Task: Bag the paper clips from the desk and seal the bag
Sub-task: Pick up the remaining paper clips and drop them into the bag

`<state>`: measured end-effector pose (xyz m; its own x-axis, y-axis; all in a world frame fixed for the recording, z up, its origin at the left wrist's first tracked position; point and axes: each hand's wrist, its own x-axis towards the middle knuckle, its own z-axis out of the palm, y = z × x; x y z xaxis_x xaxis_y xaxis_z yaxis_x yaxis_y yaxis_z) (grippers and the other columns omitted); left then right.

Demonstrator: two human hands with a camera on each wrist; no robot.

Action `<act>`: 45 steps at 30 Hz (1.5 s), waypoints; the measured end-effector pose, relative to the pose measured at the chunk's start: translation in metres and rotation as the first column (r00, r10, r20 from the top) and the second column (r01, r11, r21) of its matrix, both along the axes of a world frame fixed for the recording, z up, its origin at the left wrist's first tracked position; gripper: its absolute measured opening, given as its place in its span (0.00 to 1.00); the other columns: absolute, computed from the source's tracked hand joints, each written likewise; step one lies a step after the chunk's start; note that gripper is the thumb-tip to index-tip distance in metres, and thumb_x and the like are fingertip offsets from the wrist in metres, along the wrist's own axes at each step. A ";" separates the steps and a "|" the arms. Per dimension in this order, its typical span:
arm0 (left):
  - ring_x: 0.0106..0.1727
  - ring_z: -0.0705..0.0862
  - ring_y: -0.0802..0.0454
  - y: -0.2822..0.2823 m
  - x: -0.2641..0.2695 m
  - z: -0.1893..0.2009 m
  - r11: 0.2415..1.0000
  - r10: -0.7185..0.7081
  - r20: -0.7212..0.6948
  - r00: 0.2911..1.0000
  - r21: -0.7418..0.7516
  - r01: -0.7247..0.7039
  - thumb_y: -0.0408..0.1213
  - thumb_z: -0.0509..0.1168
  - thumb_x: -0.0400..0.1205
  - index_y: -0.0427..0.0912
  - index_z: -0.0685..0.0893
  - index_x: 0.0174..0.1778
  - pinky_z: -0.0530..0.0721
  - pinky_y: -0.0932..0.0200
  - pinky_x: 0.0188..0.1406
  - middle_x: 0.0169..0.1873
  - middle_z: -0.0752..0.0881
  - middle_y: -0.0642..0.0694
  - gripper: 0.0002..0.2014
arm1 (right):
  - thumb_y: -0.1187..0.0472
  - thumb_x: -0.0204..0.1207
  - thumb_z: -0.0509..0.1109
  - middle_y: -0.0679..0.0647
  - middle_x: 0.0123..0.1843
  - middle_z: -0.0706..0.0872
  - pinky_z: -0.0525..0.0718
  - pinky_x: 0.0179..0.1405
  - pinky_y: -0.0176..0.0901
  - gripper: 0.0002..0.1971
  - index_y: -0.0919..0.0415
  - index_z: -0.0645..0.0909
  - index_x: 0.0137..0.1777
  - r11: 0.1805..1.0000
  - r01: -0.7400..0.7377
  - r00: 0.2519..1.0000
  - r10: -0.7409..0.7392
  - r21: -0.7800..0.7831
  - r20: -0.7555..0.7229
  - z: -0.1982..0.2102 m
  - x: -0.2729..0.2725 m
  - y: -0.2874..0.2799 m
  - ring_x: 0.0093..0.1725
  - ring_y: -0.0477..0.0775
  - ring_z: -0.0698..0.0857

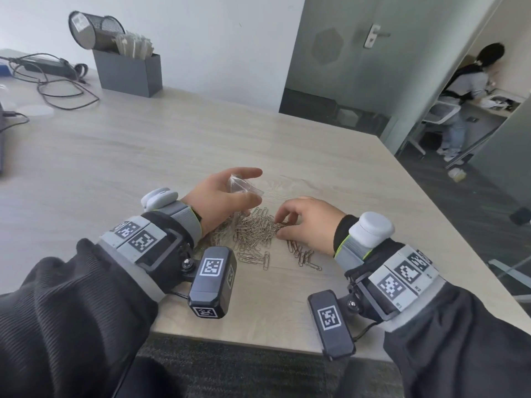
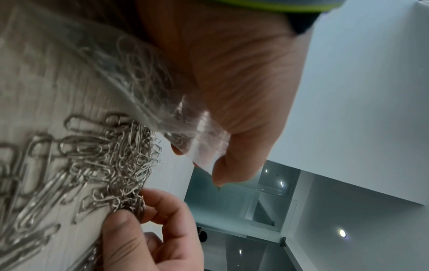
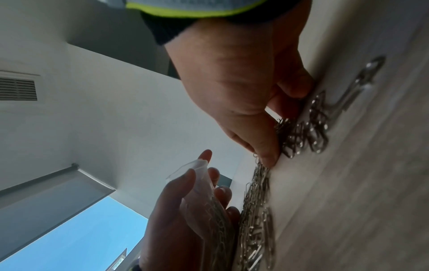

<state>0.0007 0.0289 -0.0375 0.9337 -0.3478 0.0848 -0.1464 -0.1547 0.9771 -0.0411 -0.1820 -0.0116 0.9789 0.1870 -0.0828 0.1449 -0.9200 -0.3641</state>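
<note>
Pinching a tangle from the clips (image 1: pixel 254 229) with my right hand (image 1: pixel 309 222), left hand (image 1: pixel 222 196) gripping the limp, slippery bag (image 1: pixel 244 186) near its mouth; I judge clips light, snag-prone.

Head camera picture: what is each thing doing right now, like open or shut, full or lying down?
Bag: open, upright, some clips inside.
Paper clips: mostly piled loose on the desk.
Left hand: holds the bag.
Right hand: pinches clips from the pile.
Mesh cup: tipped on its side atop the grey box.
Door: shut.
</note>
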 end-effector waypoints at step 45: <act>0.51 0.91 0.54 -0.008 -0.006 0.004 0.984 -0.174 0.111 0.978 0.049 0.170 0.48 0.77 0.63 0.65 0.86 0.57 0.87 0.53 0.53 0.48 0.93 0.54 0.25 | 0.61 0.70 0.78 0.44 0.40 0.89 0.82 0.46 0.38 0.06 0.47 0.90 0.41 0.884 -0.196 0.961 0.086 0.424 0.264 0.025 0.008 0.042 0.41 0.40 0.86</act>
<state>-0.0054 0.0212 -0.0337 0.8447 -0.5072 0.1711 -0.2846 -0.1548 0.9461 -0.0333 -0.1403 0.0129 0.9201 0.2874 0.2662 0.3911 -0.6337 -0.6674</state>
